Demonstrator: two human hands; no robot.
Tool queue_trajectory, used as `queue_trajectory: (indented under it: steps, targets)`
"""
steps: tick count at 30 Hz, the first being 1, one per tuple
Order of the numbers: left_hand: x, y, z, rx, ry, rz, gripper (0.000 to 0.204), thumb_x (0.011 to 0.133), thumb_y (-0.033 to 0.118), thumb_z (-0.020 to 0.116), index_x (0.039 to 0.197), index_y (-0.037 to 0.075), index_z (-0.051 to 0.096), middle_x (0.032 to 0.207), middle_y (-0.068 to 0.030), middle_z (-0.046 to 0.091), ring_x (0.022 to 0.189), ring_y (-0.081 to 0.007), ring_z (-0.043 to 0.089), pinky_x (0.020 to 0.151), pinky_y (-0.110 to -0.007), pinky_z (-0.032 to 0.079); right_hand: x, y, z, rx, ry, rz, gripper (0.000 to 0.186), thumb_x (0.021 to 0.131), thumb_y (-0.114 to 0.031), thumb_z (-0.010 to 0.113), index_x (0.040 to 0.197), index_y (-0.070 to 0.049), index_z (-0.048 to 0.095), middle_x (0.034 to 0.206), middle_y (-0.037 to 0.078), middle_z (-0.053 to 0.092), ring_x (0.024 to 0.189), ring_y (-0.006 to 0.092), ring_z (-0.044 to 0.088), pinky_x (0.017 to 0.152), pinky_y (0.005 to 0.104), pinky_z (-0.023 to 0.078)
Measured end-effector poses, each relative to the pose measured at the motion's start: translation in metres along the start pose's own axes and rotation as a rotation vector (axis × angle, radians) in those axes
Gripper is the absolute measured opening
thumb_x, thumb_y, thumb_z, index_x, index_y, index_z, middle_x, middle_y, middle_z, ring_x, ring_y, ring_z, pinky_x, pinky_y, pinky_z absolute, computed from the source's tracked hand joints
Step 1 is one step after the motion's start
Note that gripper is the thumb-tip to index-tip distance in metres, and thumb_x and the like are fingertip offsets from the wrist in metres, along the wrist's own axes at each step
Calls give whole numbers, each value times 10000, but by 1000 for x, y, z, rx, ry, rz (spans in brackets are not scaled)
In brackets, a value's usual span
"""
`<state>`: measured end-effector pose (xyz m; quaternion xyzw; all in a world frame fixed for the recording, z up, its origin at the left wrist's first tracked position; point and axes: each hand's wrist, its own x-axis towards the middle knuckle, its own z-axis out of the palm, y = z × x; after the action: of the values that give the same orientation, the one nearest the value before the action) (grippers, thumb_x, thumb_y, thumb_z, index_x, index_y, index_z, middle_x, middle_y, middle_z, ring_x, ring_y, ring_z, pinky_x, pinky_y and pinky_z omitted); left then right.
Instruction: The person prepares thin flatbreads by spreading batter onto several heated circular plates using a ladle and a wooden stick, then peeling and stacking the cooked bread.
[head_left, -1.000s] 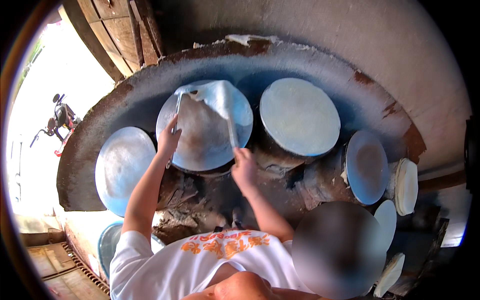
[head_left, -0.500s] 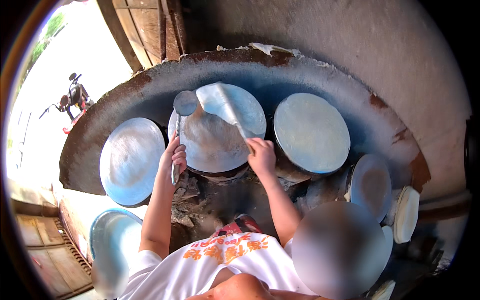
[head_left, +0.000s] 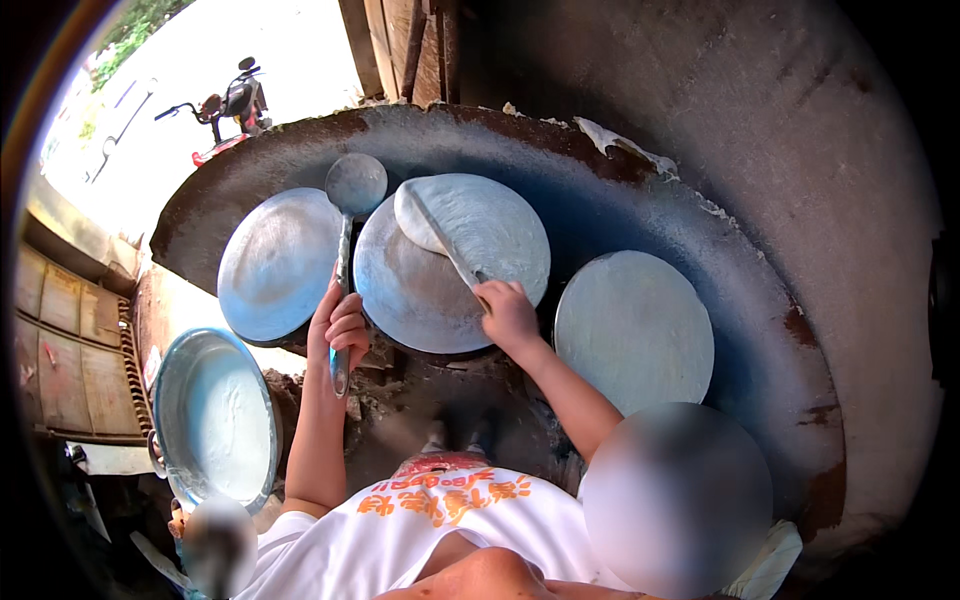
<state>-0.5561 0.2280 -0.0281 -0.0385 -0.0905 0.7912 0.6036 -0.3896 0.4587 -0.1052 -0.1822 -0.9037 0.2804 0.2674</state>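
Left hand [head_left: 338, 325] closed around the handle of a metal ladle [head_left: 352, 215], its bowl raised between two round griddles. Right hand [head_left: 507, 312] gripping a thin stick [head_left: 447, 243] that lifts the folded edge of a thin white sheet [head_left: 478, 232] on the middle griddle [head_left: 420, 295]. Batter basin [head_left: 165, 400] at lower left.

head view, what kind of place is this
Probably a rustic cooking station open to the outdoors, for thin steamed sheets. A big curved hearth carries round steaming surfaces, a basin of white batter sits beside it, and a motorbike stands in daylight just outside.
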Motion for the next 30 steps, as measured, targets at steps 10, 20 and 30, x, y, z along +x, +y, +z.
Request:
queue_trajectory:
  steps: [10,20,30]
  targets:
    - [13,-22,14,399,175,325,439,1014,206,364,1427,336,291,644,25,303,401,-40,280,326,-173,263,48,49,10,48,-54,-100,330,651,26,555,950,-58,666,1001,107,648,931,325,562,848,379,455]
    - [3,-31,23,1147,686,540,616,924,115,534,1451,289,267,597,37,321,406,-47,288,357,-186,238,90,94,-31,110,-135,-55,341,635,28,582,945,-57,693,961,101,665,960,277,579,879,352,442]
    - [-6,-34,23,1332,833,548,637,921,113,535,1470,206,227,554,39,327,398,-58,314,356,-214,261,85,100,-28,277,-366,-203,348,626,29,567,938,-57,697,976,104,664,914,290,604,828,346,468]
